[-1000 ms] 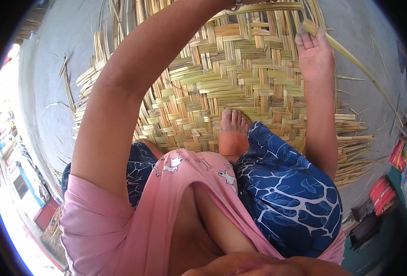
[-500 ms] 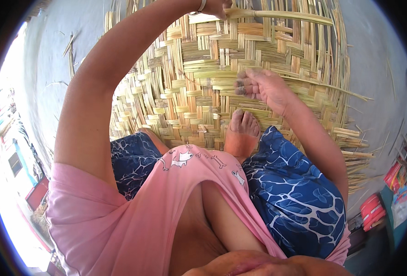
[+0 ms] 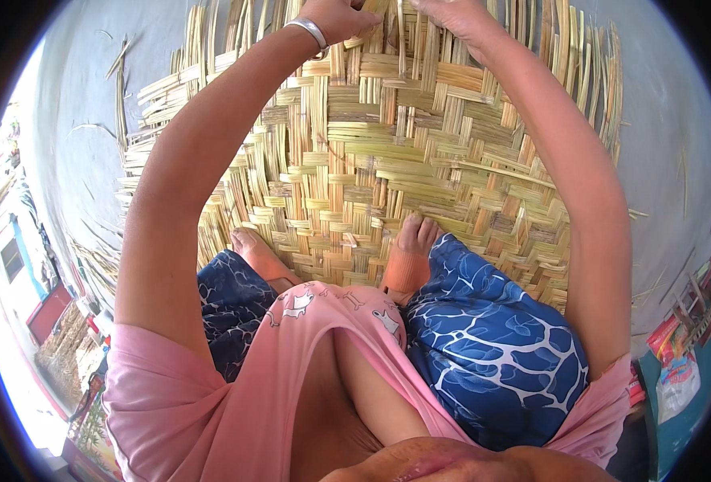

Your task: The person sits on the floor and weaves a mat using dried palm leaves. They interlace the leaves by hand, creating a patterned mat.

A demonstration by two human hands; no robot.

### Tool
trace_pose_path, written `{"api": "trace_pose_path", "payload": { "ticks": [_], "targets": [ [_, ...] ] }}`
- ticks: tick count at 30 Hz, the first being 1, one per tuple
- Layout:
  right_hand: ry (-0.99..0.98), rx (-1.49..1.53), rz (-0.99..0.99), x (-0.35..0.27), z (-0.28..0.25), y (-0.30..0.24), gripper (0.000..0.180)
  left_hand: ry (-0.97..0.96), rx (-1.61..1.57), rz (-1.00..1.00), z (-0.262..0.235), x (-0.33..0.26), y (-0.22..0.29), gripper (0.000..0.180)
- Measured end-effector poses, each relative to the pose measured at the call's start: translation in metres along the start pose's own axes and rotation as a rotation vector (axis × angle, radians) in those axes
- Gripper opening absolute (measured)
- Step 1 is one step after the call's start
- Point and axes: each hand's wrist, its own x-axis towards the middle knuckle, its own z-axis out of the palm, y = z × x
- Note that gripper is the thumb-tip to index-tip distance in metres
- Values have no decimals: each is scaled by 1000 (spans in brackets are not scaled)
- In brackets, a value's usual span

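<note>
A large woven mat [image 3: 355,173] of flat yellow-green reed strips spreads out in front of me. At its far side, both my hands work among the upright loose strip ends. My left hand [image 3: 341,19], with a silver bangle at the wrist, is closed around reed strips [image 3: 369,36] near the top edge. Just right of it, my right hand [image 3: 458,16] has its fingers pinched together at a standing strip [image 3: 402,36]. The picture's upper edge cuts off part of both hands, and the fingertips are partly hidden.
My bare feet [image 3: 407,261] rest on the near part of the mat. Loose strip ends [image 3: 158,100] stick out at its left side. Scattered bits lie on the grey floor [image 3: 676,153]. A teal surface [image 3: 680,430] with colourful packets [image 3: 672,345] stands at the right.
My right hand has moved forward from above the mat's middle to the far strips, beside my left hand. The long strip that lay crosswise at the far right no longer shows there.
</note>
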Motion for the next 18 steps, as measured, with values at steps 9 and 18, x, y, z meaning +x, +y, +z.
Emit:
{"api": "trace_pose_path", "payload": {
  "ticks": [9,18],
  "targets": [
    [92,147,15,47,8,-44,45,11,-368,-94,-15,-9,1,30],
    [-215,558,9,32,-29,-63,10,54,-363,-98,-11,-6,11,32]
  ]
}}
